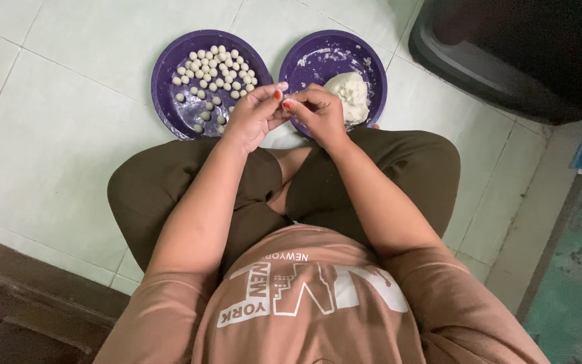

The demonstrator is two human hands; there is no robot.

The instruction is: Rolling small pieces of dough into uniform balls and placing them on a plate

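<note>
Left hand (254,114) and right hand (318,111) meet at frame centre-top, fingertips pinched together on a small dough bit, mostly hidden. Risk: the bit could slip and drop to the floor (55,135) between the 2 plates. Left plate (170,67) holds many balls (213,67); a knock could scatter them. Dough lump (348,94) sits on right plate (311,57).

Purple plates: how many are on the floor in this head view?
2. The left plate holds many small white dough balls; the right plate, beside it, holds a lump of dough. The hands hide part of both.
</note>
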